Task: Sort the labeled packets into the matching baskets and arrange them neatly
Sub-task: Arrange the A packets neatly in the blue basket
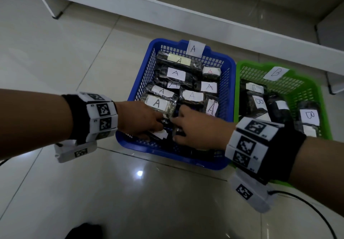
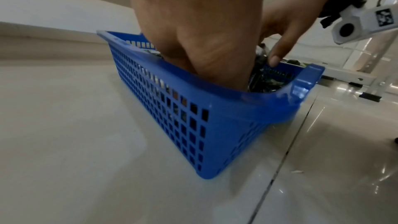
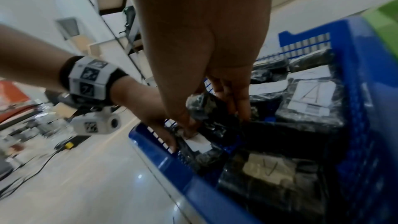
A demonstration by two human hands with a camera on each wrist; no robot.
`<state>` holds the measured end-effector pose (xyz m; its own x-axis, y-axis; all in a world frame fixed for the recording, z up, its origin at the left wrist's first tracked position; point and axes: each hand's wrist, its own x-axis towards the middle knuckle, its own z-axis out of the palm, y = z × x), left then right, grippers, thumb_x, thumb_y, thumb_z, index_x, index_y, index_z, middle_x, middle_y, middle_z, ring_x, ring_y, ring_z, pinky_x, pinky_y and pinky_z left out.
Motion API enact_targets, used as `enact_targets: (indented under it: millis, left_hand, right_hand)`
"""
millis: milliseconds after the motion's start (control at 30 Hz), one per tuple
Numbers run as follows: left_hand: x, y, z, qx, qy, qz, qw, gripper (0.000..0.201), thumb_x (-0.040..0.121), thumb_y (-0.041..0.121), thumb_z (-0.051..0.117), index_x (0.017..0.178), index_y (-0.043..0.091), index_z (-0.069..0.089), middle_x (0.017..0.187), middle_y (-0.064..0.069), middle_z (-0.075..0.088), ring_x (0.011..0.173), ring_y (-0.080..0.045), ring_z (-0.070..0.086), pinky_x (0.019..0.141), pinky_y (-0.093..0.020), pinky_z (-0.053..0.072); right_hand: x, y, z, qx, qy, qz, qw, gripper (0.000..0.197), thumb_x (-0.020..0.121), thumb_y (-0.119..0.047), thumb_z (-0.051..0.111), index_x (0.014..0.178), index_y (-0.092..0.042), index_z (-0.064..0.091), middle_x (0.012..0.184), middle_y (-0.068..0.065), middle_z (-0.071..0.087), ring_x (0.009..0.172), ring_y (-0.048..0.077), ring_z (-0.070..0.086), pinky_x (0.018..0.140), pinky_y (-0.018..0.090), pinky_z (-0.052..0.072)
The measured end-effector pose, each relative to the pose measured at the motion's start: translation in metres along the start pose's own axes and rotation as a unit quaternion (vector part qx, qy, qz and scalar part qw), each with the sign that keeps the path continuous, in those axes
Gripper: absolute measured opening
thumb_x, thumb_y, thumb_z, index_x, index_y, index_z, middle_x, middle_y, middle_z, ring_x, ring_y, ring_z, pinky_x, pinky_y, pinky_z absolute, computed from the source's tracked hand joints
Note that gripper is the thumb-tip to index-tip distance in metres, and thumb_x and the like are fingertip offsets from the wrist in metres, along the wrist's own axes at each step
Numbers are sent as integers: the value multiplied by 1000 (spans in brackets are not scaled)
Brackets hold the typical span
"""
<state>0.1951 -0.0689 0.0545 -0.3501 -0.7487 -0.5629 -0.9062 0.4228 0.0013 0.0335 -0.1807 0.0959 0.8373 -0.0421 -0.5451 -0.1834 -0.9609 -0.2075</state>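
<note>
Black crinkly film-wrapped packet [image 3: 202, 106], pinched between the right hand's [image 3: 204, 48] thumb and fingers at the near end of the blue slotted plastic basket [image 1: 167, 154], looks light, soft and slippery, probably best gripped mid-body; the left hand's [image 1: 138, 120] hold beside it is unclear.

The glossy tiled floor [image 1: 55, 56] bears a blue basket [image 1: 173, 156] just beside a green basket [image 1: 325, 115], plus a black cable [image 1: 316, 210].

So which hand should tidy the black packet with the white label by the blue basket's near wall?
Left, likely: the left hand lies beside that black wrapped packet inside the blue plastic basket, while the right hand pinches another dark packet.
</note>
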Motion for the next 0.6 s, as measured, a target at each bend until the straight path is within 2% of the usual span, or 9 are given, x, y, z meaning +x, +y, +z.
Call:
enact_targets:
  millis: [67,133,200,267,367,467,533,600]
  left_hand:
    - [4,2,-2,-3,-8,1,1000,41,94,45,46,129,25,43,127,-2,43,103,-22,55,82,-35,51]
    - [5,2,-2,-20,-15,-7,1000,40,94,43,46,129,24,44,127,-3,43,103,-22,54,82,-35,49]
    - [5,3,-2,-30,-23,-24,999,39,94,41,48,128,23,44,125,-4,44,101,-24,55,80,-35,49]
    - [6,5,1,-34,-26,-40,998,42,94,40,47,131,23,41,124,-5,45,100,-25,56,78,-34,48]
    - [7,7,5,-55,-22,-58,997,52,94,41,47,139,23,29,127,-5,48,103,-24,56,77,-33,45]
    - [9,5,3,-93,-16,-76,993,64,90,45,54,143,26,23,127,-6,51,103,-25,57,78,-33,45]
    - [12,5,1,-122,-17,-87,989,63,90,43,54,141,23,23,122,-8,55,99,-25,58,77,-32,44]
    - [15,8,2,-146,-11,-100,984,53,93,40,49,137,20,25,114,-10,60,93,-25,58,75,-32,45]
  right_hand:
    - [0,-1,10,-25,-25,-6,999,41,97,-38,42,126,-10,52,118,11,40,91,24,50,77,33,45]
    - [-1,3,22,-67,-22,-6,997,39,98,-32,41,130,-12,50,125,12,43,101,27,52,85,34,40]
    - [-3,8,33,-116,-9,-10,993,43,97,-31,41,138,-17,41,135,12,40,110,28,51,99,38,33]
    - [-6,12,39,-145,-2,-4,989,51,97,-36,38,145,-21,30,144,12,34,119,30,46,104,41,26]
    - [-9,17,33,-141,-21,14,990,53,98,-42,34,147,-26,26,144,11,34,124,29,43,104,42,26]
    - [-7,19,24,-131,-43,33,990,47,97,-45,37,138,-22,44,131,10,43,117,28,47,99,42,33]
    - [-4,20,18,-44,-33,30,998,41,95,-41,45,122,-12,58,119,10,51,107,27,52,91,38,43]
    - [-4,26,9,78,12,41,996,32,94,-32,52,116,-11,62,112,6,57,99,21,56,85,31,45]
